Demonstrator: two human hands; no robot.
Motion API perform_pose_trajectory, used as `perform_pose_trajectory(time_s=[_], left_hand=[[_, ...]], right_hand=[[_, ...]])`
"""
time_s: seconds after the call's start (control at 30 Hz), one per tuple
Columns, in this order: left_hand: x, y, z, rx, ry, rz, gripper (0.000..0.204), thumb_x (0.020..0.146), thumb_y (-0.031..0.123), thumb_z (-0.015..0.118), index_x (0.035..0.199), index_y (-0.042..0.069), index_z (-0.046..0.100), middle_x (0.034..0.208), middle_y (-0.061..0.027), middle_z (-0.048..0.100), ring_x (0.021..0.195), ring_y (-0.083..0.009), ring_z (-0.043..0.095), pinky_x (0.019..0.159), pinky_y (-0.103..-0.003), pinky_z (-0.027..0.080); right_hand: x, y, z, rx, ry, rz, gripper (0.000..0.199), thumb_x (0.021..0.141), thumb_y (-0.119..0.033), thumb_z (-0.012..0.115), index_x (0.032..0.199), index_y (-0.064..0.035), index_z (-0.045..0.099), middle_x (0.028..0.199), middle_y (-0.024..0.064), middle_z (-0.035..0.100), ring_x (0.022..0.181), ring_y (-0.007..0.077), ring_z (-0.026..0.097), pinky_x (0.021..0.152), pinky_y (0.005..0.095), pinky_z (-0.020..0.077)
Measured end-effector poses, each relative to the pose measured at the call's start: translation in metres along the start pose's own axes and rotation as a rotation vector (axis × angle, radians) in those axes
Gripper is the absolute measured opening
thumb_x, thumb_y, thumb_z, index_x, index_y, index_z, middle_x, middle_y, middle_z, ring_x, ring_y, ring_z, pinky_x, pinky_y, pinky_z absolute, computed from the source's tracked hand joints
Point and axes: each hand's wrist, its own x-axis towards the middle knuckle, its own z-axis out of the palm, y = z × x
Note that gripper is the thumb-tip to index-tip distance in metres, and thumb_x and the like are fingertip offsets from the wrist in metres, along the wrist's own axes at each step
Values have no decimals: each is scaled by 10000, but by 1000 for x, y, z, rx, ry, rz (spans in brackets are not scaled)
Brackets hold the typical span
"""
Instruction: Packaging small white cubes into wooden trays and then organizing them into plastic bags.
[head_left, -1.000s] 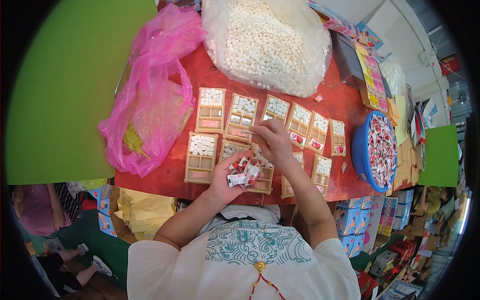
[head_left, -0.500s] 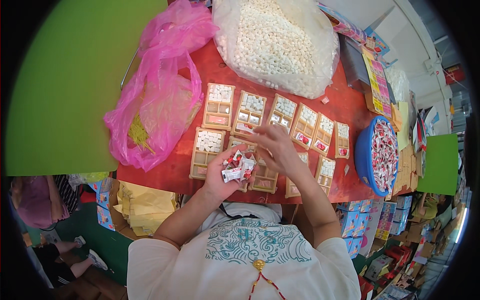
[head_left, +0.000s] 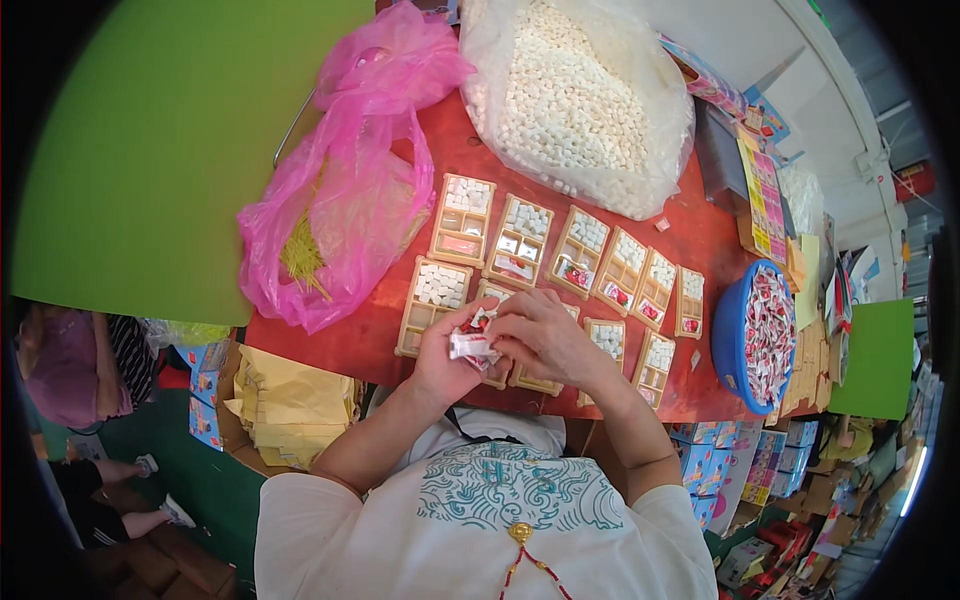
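My left hand (head_left: 447, 358) is cupped around a bunch of small red-and-white packets (head_left: 473, 342), just above the near edge of the red table (head_left: 700, 240). My right hand (head_left: 540, 335) has come against the bunch, its fingers pinching at the packets. Under both hands lie two rows of tan compartment trays (head_left: 520, 240), several holding small white blocks and some a red-and-white packet. The nearest tray (head_left: 433, 298) at the left is full of white blocks.
A big clear bag of white blocks (head_left: 575, 100) fills the far side. A pink plastic bag (head_left: 340, 200) with yellow sticks lies at the left. A blue basin (head_left: 762, 335) of red-and-white packets stands at the right. Yellow paper stacks (head_left: 290, 405) sit below the table's left.
My right hand has drawn back from the far trays to my left hand and now pinches at the packets held there. The left hand stayed about where it was.
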Motion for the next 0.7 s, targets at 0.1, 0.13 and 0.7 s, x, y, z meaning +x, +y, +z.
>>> perform_pose_trajectory(time_s=[0.1, 0.13, 0.7], left_hand=[[-3, 9, 7, 28, 10, 21, 369, 978, 308, 353, 1225, 97, 527, 1068, -92, 625, 909, -250, 627, 696, -428, 538], [-3, 10, 8, 24, 9, 21, 369, 978, 308, 353, 1225, 97, 527, 1068, -92, 625, 909, -250, 627, 696, -428, 538], [-4, 18, -2, -27, -14, 36, 369, 969, 316, 376, 1247, 123, 521, 1065, -91, 630, 933, -251, 623, 743, -463, 525]], right_hand=[[11, 8, 5, 58, 21, 45, 191, 781, -153, 695, 956, -104, 637, 1024, 80, 575, 1005, 280, 534, 857, 397, 401], [13, 10, 7, 87, 52, 61, 190, 786, -160, 693, 957, -96, 640, 1017, 83, 577, 1017, 284, 533, 862, 394, 399], [26, 10, 15, 170, -8, 48, 290, 724, -115, 725, 989, -90, 610, 968, 60, 589, 940, 251, 544, 829, 363, 417]])
